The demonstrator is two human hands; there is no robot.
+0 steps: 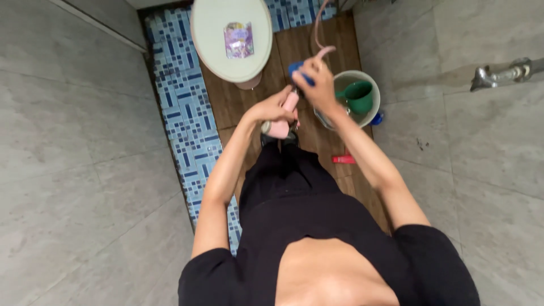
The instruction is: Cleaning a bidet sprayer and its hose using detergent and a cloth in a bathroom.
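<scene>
1. Your left hand (276,107) grips the pink plastic spray handle (285,113) above the brown wood-look floor (238,102); keep it steady.
2. Your right hand (318,84) pinches a small blue piece (297,70) at the pink hose (321,34); work it squarely, beside the white bucket (369,79).

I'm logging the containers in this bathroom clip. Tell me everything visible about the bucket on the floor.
The bucket is round and pale, whitish-grey, and looks like plastic. It stands upright and open on the brown wood-look floor, close to the grey tiled wall. A green dipper sits inside it. The right hand and forearm cover its left rim, so contact cannot be judged. A small blue object shows at its lower right edge.
</scene>
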